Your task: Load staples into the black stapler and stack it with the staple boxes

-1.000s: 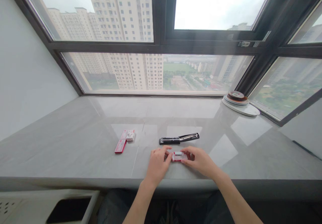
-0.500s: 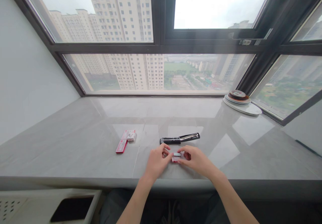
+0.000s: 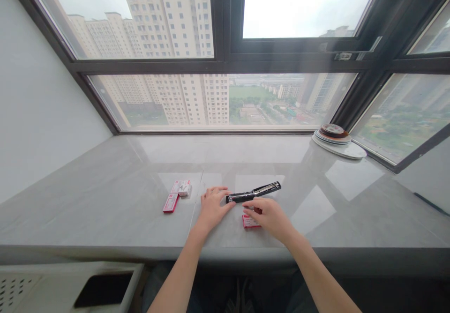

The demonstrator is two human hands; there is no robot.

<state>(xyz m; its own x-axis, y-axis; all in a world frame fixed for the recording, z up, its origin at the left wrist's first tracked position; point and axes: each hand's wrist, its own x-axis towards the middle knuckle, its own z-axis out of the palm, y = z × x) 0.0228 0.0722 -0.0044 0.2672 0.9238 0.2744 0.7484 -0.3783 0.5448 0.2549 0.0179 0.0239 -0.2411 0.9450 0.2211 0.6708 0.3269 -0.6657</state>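
Note:
A black stapler [image 3: 253, 193] lies opened out on the grey stone counter, its silvery inner track showing at the right. My left hand [image 3: 213, 206] is at its left end, thumb and fingers around that end. Just below the stapler, my right hand [image 3: 265, 213] is closed in a pinch; what sits between the fingertips is too small to name. Partly under my right hand, a red and white small box [image 3: 250, 221] rests on the counter. Farther left are more small red and white boxes [image 3: 170, 203], with a whiter box [image 3: 184, 190] beside them.
Stacked plates or lids [image 3: 333, 139] stand at the back right corner of the counter [image 3: 105, 200], by the window. Below the counter's front edge at the left is a white surface [image 3: 45, 287] with a dark rectangular opening.
My left hand has moved up and left, from the small box to the stapler's end. My right hand has risen slightly off the box. The stapler has shifted slightly right.

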